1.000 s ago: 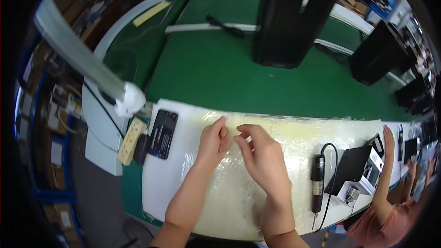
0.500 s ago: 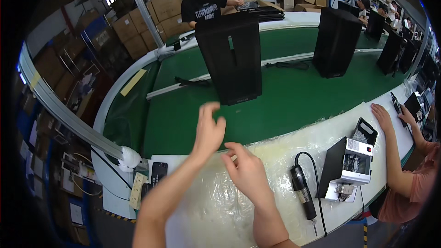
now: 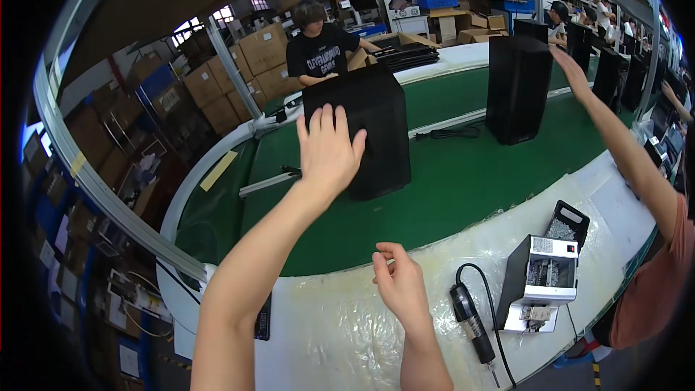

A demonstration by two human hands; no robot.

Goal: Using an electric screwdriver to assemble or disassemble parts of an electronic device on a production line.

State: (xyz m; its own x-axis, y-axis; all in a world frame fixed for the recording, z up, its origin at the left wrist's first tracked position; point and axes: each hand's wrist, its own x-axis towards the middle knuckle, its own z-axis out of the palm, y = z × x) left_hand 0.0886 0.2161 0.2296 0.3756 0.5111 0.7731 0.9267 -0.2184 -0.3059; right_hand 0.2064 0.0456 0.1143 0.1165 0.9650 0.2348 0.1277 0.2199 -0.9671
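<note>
My left hand (image 3: 329, 150) lies open, fingers spread, against the near face of a tall black speaker-like box (image 3: 387, 130), which stands upright on the green conveyor belt (image 3: 449, 181). Part of that face is hidden behind the hand. Lower down, near the edge of the plastic-covered worktop (image 3: 333, 326), my right hand (image 3: 402, 286) hovers with fingers loosely curled. A gap shows between its thumb and forefinger, and it holds nothing visible. To its right lies a black electric screwdriver (image 3: 472, 324) with a cord.
A screw feeder (image 3: 543, 275) and a black tray of screws (image 3: 568, 226) stand on the right of the worktop. Another black box (image 3: 517, 90) is farther along the belt, touched by a co-worker's hand (image 3: 572, 72). A metal post (image 3: 108, 188) rises at left.
My left hand has reached forward onto the black box, which now appears turned, with a side face showing. My right hand is lower in view. The co-worker's hand has gone from the worktop to the farther box.
</note>
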